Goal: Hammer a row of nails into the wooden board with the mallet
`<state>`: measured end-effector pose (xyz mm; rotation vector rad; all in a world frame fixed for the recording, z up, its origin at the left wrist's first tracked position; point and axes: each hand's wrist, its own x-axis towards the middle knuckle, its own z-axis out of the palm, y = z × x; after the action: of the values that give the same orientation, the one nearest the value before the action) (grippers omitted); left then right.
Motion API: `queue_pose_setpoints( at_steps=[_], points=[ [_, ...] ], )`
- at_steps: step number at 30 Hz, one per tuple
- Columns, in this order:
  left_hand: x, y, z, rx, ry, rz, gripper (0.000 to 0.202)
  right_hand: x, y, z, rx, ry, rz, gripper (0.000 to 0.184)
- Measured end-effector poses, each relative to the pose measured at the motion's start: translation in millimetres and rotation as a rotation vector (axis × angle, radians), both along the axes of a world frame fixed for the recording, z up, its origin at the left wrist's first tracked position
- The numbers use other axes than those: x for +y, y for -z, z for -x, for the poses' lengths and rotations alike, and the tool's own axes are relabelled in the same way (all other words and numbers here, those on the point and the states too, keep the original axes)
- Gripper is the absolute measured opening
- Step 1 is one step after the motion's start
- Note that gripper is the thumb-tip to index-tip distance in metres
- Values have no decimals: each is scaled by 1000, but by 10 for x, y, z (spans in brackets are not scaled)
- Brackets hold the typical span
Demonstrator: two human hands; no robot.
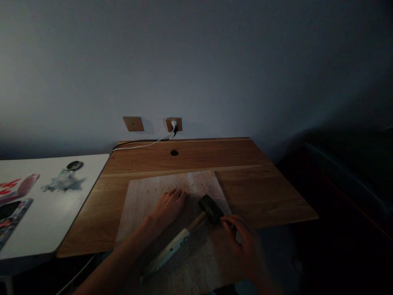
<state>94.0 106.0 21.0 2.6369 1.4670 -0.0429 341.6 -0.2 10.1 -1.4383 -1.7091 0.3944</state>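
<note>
A rubber mallet (210, 208) with a black head and a pale wrapped handle lies slantwise on a light, worn board (138, 213). The board has a row of small dark dots, holes or nail heads, near its far edge. My left hand (170, 205) rests on the board by this row, left of the mallet head. Its fingers are curled under, and what they hold, if anything, is hidden. Beside the mallet head, at the board's right edge, is my right hand (242, 237). Its thumb and fingers are drawn together in a pinch; nothing between them can be made out.
The board lies on a wooden desk (260, 184) against a wall. A plug with white and black cables sits in a wall socket (174, 124). On the left, a white table (76, 205) holds crumpled clear plastic (66, 181), a dark round object (75, 165) and coloured packets (18, 188).
</note>
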Motion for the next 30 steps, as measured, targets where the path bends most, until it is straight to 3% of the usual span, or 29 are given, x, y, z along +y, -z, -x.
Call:
queue_pose_setpoints(
  at_steps=[30],
  points=[
    [-10,64,17,-30,8,-27,25,-16,17,1,-23,-16,-20,18]
  ],
)
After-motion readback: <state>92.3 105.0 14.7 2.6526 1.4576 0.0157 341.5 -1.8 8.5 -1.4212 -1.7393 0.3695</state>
